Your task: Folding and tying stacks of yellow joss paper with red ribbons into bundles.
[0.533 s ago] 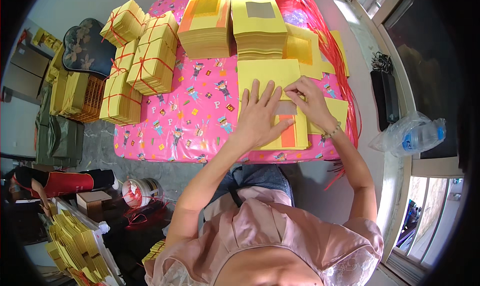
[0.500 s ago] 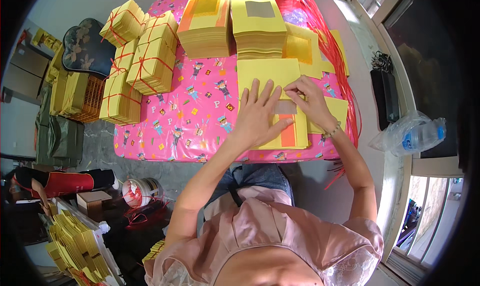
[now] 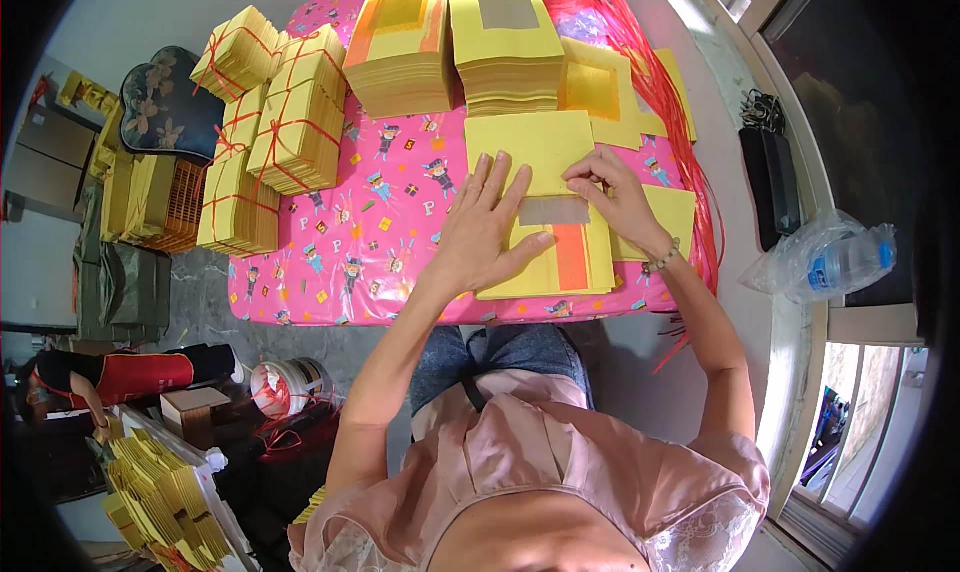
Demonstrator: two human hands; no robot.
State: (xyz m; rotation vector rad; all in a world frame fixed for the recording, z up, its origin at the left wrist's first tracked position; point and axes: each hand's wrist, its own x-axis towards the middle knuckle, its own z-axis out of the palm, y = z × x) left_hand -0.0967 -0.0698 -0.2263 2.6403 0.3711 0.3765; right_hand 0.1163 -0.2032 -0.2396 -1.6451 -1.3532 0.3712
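My left hand (image 3: 486, 228) lies flat, fingers spread, on a small pile of yellow paper sheets (image 3: 560, 262) at the near edge of the pink patterned table (image 3: 340, 242). My right hand (image 3: 612, 194) pinches the edge of a folded yellow sheet (image 3: 535, 147) with a grey square patch just below it. An orange strip (image 3: 570, 257) shows on the sheet under both hands. A bracelet sits on my right wrist.
Tall stacks of yellow sheets (image 3: 505, 47), one with an orange border (image 3: 400, 52), stand at the far side. Tied yellow bundles (image 3: 290, 122) fill the left. Red strings (image 3: 650, 72) trail along the right edge. A plastic bottle (image 3: 840, 262) lies on the window ledge.
My left hand has stayed pressed on the pile; my right hand's fingers have shifted slightly along the folded sheet's edge.
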